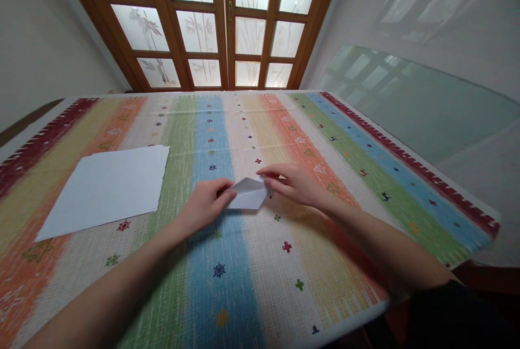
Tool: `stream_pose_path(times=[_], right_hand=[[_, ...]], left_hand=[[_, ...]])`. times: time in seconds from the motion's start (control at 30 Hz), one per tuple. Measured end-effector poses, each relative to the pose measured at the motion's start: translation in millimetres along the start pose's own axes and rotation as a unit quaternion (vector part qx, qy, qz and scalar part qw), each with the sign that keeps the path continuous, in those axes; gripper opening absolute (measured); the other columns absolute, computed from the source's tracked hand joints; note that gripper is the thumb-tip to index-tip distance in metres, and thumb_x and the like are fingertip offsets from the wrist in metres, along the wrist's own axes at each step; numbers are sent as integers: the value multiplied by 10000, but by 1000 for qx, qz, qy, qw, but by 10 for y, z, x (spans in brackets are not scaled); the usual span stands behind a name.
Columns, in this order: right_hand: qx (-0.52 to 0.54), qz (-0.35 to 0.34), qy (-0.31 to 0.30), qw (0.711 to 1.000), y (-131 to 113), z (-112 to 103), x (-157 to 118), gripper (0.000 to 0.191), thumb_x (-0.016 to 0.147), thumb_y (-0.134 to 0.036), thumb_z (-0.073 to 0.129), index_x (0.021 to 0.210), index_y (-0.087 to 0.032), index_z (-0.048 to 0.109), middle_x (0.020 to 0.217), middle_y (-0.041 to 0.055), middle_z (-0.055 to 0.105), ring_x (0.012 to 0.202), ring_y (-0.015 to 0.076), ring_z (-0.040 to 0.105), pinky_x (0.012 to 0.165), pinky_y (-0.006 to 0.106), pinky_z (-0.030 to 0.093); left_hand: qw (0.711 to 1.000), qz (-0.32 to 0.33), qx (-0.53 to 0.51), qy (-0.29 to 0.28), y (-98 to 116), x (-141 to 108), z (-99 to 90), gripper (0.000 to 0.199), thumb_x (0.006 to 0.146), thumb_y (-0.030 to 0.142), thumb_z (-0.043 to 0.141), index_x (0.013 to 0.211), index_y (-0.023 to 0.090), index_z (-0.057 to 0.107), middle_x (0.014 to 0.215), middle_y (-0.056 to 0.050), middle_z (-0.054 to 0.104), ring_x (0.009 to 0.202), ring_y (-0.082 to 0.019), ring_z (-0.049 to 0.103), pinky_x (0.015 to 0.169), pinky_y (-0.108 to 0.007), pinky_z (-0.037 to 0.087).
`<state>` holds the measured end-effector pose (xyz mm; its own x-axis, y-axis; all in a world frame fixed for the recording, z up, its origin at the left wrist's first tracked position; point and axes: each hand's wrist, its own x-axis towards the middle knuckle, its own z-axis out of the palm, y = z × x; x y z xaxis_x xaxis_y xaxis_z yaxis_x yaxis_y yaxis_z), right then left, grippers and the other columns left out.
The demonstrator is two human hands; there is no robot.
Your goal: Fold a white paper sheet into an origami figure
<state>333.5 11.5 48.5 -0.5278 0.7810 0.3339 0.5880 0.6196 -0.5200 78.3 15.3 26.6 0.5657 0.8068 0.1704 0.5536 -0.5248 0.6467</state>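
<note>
A small folded piece of white paper (248, 197) is held between my two hands, near the middle of the table. Its upper edge comes to a blunt point, and a crease runs across it. My left hand (211, 196) pinches its left end, thumb on the near face and fingers behind. At the right end, my right hand (290, 182) grips the upper corner between thumb and fingers. Some fingertips are hidden behind the paper. To the left of my left hand lies a stack of white paper sheets (108, 186), its edges slightly uneven.
A striped, patterned tablecloth (219, 289) covers the table. Beyond its far edge stand wooden doors (227, 29) with frosted glass panes. A pale wall with a glossy greenish panel (418, 99) runs along the right side.
</note>
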Motion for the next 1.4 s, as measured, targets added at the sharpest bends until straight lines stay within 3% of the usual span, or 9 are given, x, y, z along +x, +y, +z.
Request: stream_pose_path(times=[0.1,0.2,0.33,0.53,0.67,0.77,0.9,1.13,1.4], right_hand=[[51,74,-50,995,5,-34,107,240,893,-207,544,1086,-150,675,904,57,731,751,133,654,647,240,486],[28,102,-90,990,51,111,117,232,861,-224,621,1066,-135,684,898,74,721,746,147,648,683,274,500],[-44,60,-96,993,86,337,58,223,835,-213,666,1048,-151,693,1001,98,691,893,198,630,819,348,500],[-45,-3,-95,994,72,434,188,485,816,-155,663,1293,-170,579,1185,119,632,1073,215,577,943,370,471],[-49,-41,-116,991,101,542,325,250,916,-177,568,1139,-175,680,1057,95,680,975,183,600,888,329,470],[-57,-42,-86,994,170,631,339,182,925,-168,560,1010,-184,721,950,72,698,898,168,600,823,304,468],[-106,-106,-38,988,228,690,240,234,963,-169,492,915,-183,721,868,59,695,819,163,581,733,290,447],[-269,-269,-28,924,208,677,72,340,1017,-177,363,865,-162,666,780,53,657,710,165,537,608,308,358],[-223,-259,-41,939,171,690,47,302,1022,-170,344,955,-160,638,900,76,693,802,159,609,708,300,446]], left_hand=[[996,-67,-30,-52,-2,48,-23,182,877,265,507,845,166,657,650,5,637,574,-138,560,535,-249,409],[994,-67,77,-33,-29,15,69,196,891,272,501,789,169,633,706,-32,635,638,-172,568,579,-285,426],[970,-14,240,12,-82,-61,185,193,919,297,520,857,150,628,895,-101,622,817,-239,578,724,-375,463],[984,-30,177,3,-177,-36,145,164,880,323,613,856,162,627,860,-59,620,804,-218,567,719,-353,459],[989,-23,147,14,-238,-17,107,174,879,340,611,835,175,643,833,-43,628,787,-202,570,710,-344,455],[993,-13,120,8,-283,-47,70,166,895,298,578,803,179,647,802,-31,635,792,-191,581,720,-333,461],[988,34,150,11,-324,-145,24,189,919,252,547,777,177,649,760,-30,630,772,-188,575,706,-323,454],[947,151,280,40,-372,-321,57,288,990,226,432,827,158,658,778,-66,641,729,-194,552,673,-330,440],[928,176,327,-24,-348,-336,13,244,969,133,411,888,137,642,817,-80,623,731,-202,552,653,-325,473]])
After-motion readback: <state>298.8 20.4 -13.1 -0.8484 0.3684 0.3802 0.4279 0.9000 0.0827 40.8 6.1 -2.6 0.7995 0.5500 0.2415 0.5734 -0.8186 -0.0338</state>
